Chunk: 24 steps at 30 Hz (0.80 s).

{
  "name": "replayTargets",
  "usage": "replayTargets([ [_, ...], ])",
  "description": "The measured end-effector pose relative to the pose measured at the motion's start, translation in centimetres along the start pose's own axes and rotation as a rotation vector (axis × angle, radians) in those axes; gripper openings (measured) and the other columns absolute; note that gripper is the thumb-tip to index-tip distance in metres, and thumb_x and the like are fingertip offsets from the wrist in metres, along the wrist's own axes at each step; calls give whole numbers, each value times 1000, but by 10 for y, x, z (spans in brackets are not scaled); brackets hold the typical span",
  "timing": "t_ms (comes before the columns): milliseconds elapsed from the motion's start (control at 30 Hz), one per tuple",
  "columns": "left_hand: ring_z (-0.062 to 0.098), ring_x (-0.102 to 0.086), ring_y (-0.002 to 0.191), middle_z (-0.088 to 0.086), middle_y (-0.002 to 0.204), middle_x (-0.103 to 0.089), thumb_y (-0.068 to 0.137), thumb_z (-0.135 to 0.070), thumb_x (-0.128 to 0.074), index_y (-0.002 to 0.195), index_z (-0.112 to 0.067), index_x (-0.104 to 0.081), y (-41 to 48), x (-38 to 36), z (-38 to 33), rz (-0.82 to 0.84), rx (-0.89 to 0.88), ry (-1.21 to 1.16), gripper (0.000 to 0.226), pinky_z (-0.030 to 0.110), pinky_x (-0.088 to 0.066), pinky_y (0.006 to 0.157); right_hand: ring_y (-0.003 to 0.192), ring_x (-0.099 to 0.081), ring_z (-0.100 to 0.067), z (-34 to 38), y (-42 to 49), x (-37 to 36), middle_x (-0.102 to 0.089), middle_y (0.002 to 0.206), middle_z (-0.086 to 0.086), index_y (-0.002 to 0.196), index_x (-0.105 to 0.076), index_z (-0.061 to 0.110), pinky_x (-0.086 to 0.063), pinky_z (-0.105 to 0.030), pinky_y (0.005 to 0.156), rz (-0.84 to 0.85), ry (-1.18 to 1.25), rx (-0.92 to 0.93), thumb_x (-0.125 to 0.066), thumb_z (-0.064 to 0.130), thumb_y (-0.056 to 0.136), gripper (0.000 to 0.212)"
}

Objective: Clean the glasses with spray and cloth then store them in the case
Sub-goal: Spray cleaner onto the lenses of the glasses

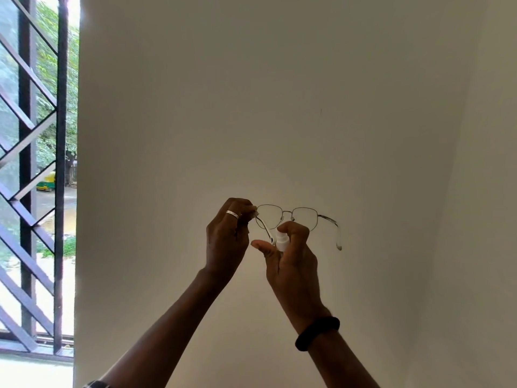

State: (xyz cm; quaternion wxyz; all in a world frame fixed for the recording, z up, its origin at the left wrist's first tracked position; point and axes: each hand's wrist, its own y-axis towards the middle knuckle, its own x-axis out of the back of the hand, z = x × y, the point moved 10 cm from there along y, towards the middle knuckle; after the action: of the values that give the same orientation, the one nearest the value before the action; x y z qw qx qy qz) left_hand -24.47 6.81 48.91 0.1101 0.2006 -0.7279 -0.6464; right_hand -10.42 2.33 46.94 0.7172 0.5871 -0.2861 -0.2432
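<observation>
Low in the middle, the right hand (291,259) curls around a small white spray bottle (282,242). The left hand (227,233) pinches the glasses (288,217) by one corner. Behind is a plain wall (279,93), with a window (36,163) at the left.

I have both arms raised ahead. My left hand (228,233) pinches the glasses (287,211) at one corner; my right hand (292,259) grips the spray bottle (282,241), thumb out, forefinger curled on top.

The left hand (226,239) wears a silver ring (232,214), the right wrist a thick black band (317,333).
</observation>
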Motion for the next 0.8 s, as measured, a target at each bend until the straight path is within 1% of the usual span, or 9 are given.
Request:
replayTargets([
  [100,11,-64,87,10,94,-64,76,32,-51,92,5,-66,0,0,1,0,7,15,35,10,-48,73,53,-50,-11,-1,4,2,-56,69,-2,106,-35,17,-44,-20,47,-11,2,-12,-65,39,85,42],
  [200,4,-62,87,8,94,-64,76,32,-51,92,4,-66,-2,-1,3,11,13,20,36,8,-47,72,58,-60,-15,0,3,3,-60,74,-3,108,-35,17,-49,-21,50,-18,-3,1,-71,35,82,48],
  [333,9,-62,84,10,94,-64,77,31,-52,92,4,-65,-4,-2,5,18,13,31,34,9,-47,71,62,-64,-19,3,2,4,-63,81,-6,112,-35,16,-52,-21,53,-11,-54,30,-76,36,78,57],
  [433,-1,-60,87,11,93,-64,78,29,-52,92,4,-65,-4,-2,3,17,2,45,31,7,-46,72,66,-68,-23,-2,1,1,-65,85,-8,112,-35,18,-58,-29,55,19,-77,28,-82,28,78,60],
  [467,-3,-59,87,12,93,-64,78,29,-52,92,5,-65,-4,-3,2,21,-4,51,31,6,-46,72,64,-67,-23,-4,0,0,-65,83,-8,111,-34,18,-57,-28,54,32,-75,19,-83,26,78,59],
  [600,-3,-58,88,13,92,-65,78,29,-52,92,5,-65,-5,-5,1,18,-12,55,30,6,-47,75,58,-62,-19,-5,-4,6,-61,75,-5,109,-34,17,-48,-19,52,6,-51,-5,-73,35,82,50],
  [667,2,-60,88,14,92,-65,79,29,-52,91,7,-66,-4,-4,1,14,-17,59,29,8,-47,79,59,-60,-16,-4,-7,13,-60,77,-5,111,-35,16,-48,-17,53,-18,-58,-4,-71,35,84,50],
  [733,10,-62,86,13,91,-65,80,27,-51,91,7,-66,-2,-3,1,15,-24,58,26,10,-47,80,60,-60,-15,-8,-12,20,-60,81,-5,113,-35,16,-51,-18,55,-43,-74,-15,-74,23,84,50],
  [800,12,-62,86,12,91,-65,81,22,-50,90,7,-66,-1,-2,0,13,-30,53,23,11,-47,80,62,-61,-15,-14,-19,28,-60,85,-8,114,-35,14,-53,-18,57,-69,-108,-15,-73,6,80,51],
])
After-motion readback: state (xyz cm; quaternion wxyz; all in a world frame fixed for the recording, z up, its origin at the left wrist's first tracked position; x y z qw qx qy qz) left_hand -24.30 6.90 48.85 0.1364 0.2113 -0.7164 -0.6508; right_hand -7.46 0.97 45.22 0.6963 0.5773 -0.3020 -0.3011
